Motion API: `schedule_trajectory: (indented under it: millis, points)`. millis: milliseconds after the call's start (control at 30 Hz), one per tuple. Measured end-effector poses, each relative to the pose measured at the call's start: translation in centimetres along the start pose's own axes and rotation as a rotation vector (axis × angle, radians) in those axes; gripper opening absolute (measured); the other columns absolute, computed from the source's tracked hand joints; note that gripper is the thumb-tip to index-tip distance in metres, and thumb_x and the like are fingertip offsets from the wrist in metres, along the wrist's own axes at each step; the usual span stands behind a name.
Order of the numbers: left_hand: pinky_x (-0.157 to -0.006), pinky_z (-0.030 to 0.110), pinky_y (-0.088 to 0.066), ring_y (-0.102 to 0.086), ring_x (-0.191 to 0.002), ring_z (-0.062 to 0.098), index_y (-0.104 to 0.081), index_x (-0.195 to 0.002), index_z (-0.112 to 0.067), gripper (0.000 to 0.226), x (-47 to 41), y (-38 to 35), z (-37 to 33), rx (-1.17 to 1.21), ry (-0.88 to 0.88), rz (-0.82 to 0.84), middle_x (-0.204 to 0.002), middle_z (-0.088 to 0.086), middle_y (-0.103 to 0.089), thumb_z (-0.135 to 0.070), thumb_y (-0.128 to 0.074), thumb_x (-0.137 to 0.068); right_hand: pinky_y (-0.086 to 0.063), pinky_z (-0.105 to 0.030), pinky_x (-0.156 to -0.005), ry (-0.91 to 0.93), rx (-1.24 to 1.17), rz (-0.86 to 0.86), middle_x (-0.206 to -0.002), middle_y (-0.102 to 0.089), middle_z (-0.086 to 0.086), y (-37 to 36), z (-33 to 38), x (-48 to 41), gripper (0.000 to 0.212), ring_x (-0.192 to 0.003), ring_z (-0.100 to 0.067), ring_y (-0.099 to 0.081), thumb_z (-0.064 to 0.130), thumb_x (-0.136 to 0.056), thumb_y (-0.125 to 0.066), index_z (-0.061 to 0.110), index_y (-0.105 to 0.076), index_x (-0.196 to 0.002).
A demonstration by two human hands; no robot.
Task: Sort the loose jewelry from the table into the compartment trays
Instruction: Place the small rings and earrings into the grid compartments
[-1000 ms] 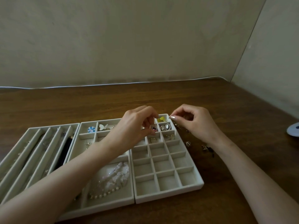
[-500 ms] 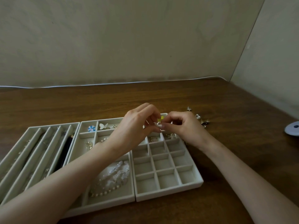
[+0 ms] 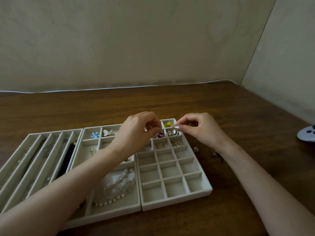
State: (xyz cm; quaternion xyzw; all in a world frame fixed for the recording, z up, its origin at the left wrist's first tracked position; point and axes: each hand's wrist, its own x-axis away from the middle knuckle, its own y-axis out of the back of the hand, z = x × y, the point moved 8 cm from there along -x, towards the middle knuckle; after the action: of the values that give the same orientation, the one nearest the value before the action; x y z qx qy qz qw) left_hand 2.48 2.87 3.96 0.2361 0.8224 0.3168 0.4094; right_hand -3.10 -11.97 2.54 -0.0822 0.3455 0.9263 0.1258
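Note:
Three pale trays lie side by side: a long-slot tray, a middle tray and a grid tray. My left hand hovers over the grid tray's far-left cells, its fingertips pinching a small jewelry piece that is mostly hidden. My right hand hangs over the far-right cells, thumb and forefinger pinched together just above a pair of cameo earrings; what it pinches is too small to make out. Loose jewelry lies on the table right of the grid tray, under my right wrist.
Far cells hold a yellow piece, a pink-and-black piece, a blue flower and a butterfly. A pearl necklace fills the middle tray's near section. A controller sits at the right edge. Walls close the back and right.
Half a second ago my fingertips met above the far cells. They have drawn apart: the right hand moved right, the left stayed over the tray.

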Motion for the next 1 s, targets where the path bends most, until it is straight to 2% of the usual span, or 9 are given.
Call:
schedule_trajectory:
  millis: [133, 333, 500, 633, 733, 800, 900, 1000]
  points:
    - [-0.069, 0.017, -0.046, -0.056, -0.075, 0.003, -0.064, -0.084, -0.017, 0.006, 0.1, 0.1, -0.2, 0.003, -0.005, -0.007, -0.082, -0.008, -0.062, -0.012, -0.067, -0.083, -0.044, -0.027, -0.073, 0.028, 0.248, 0.108, -0.087, -0.058, 0.010, -1.0, 0.1, 0.2, 0.007, -0.082, -0.006, -0.054, 0.023, -0.078, -0.075, 0.024, -0.073, -0.085]
    - [-0.067, 0.015, -0.045, -0.055, -0.073, 0.002, -0.064, -0.086, -0.015, 0.002, 0.0, 0.1, -0.3, 0.001, 0.002, -0.027, -0.082, -0.009, -0.061, -0.013, -0.065, -0.085, -0.030, -0.019, -0.060, 0.192, 0.611, 0.153, -0.083, -0.046, 0.013, -2.2, 2.4, 0.6, 0.010, -0.078, -0.006, -0.048, 0.026, -0.085, -0.068, 0.033, -0.070, -0.092]
    - [-0.066, 0.019, -0.047, -0.056, -0.074, 0.004, -0.065, -0.087, -0.013, 0.002, 0.0, 0.2, -0.2, -0.006, 0.000, -0.041, -0.084, -0.007, -0.062, -0.013, -0.064, -0.086, -0.032, -0.023, -0.068, 0.326, 0.817, 0.193, -0.097, -0.050, 0.007, -3.4, 3.7, 0.6, 0.018, -0.086, -0.011, -0.051, 0.023, -0.091, -0.057, 0.026, -0.068, -0.105]
    - [-0.067, 0.019, -0.048, -0.056, -0.074, 0.003, -0.065, -0.088, -0.013, 0.002, 0.0, 0.3, -0.1, -0.005, 0.006, -0.044, -0.084, -0.008, -0.061, -0.012, -0.063, -0.086, -0.031, -0.024, -0.070, 0.303, 0.804, 0.269, -0.100, -0.052, 0.009, -3.5, 3.3, 0.3, 0.017, -0.092, -0.011, -0.054, 0.028, -0.091, -0.056, 0.024, -0.066, -0.105]
    - [-0.067, 0.019, -0.047, -0.056, -0.074, 0.003, -0.065, -0.088, -0.013, 0.003, 0.0, 0.3, -0.1, -0.003, 0.012, -0.045, -0.084, -0.007, -0.062, -0.012, -0.062, -0.087, -0.032, -0.022, -0.070, 0.269, 0.755, 0.274, -0.093, -0.050, 0.013, -3.1, 3.0, 0.1, 0.012, -0.084, -0.007, -0.050, 0.031, -0.090, -0.060, 0.027, -0.065, -0.100]
    - [-0.067, 0.019, -0.047, -0.056, -0.074, 0.003, -0.065, -0.088, -0.012, 0.003, 0.0, 0.3, 0.0, -0.004, 0.012, -0.048, -0.084, -0.007, -0.062, -0.012, -0.062, -0.087, -0.033, -0.022, -0.066, 0.254, 0.625, 0.209, -0.083, -0.049, 0.013, -2.2, 3.1, -0.1, 0.004, -0.075, -0.006, -0.049, 0.031, -0.087, -0.064, 0.028, -0.063, -0.091]
    - [-0.066, 0.018, -0.045, -0.055, -0.073, 0.003, -0.065, -0.088, -0.011, 0.003, 0.0, 0.3, 0.1, -0.003, 0.011, -0.049, -0.083, -0.006, -0.062, -0.011, -0.063, -0.086, -0.039, -0.023, -0.061, 0.273, 0.335, 0.119, -0.076, -0.052, 0.010, -1.7, 4.0, -0.3, 0.003, -0.069, -0.008, -0.050, 0.025, -0.082, -0.071, 0.023, -0.068, -0.083]
    - [-0.066, 0.017, -0.044, -0.055, -0.073, 0.004, -0.065, -0.088, -0.010, 0.003, 0.0, 0.2, 0.0, 0.002, 0.007, -0.044, -0.083, -0.005, -0.061, -0.011, -0.063, -0.086, -0.038, -0.024, -0.062, 0.296, 0.303, 0.135, -0.073, -0.051, 0.011, -2.6, 4.3, -0.1, 0.006, -0.068, -0.007, -0.049, 0.024, -0.081, -0.072, 0.021, -0.073, -0.086]
